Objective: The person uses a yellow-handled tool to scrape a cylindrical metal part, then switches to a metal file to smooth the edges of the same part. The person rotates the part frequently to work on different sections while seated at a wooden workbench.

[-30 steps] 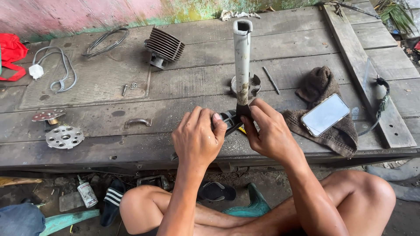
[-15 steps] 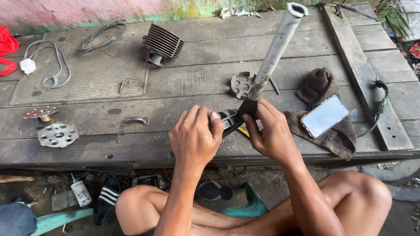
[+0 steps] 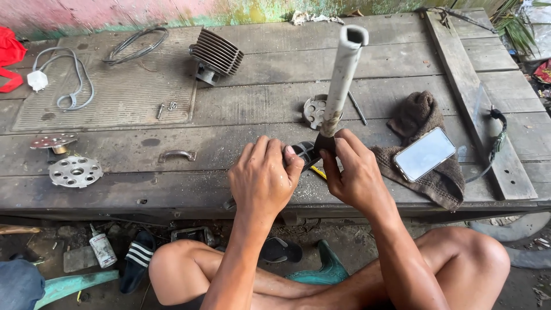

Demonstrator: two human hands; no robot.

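My right hand (image 3: 357,172) grips the dark lower end of a long white tube (image 3: 341,80) that stands nearly upright, leaning slightly right, over the wooden bench (image 3: 241,143). My left hand (image 3: 263,181) is closed around a small dark part (image 3: 304,152) at the tube's base, close against the right hand. A yellow-handled tool (image 3: 319,172) peeks out between the hands on the bench. Behind the tube lies a round metal disc with holes (image 3: 314,110).
A finned engine cylinder (image 3: 215,55) sits at the back. A phone (image 3: 425,154) rests on a brown cloth (image 3: 427,115) to the right. Two perforated discs (image 3: 74,171) lie left, with a white cable (image 3: 63,86), a grey mat (image 3: 115,97), a thin rod (image 3: 357,107).
The white tube swung from upright to a strong rightward tilt, then back to nearly upright. Both hands stayed clasped at its base.
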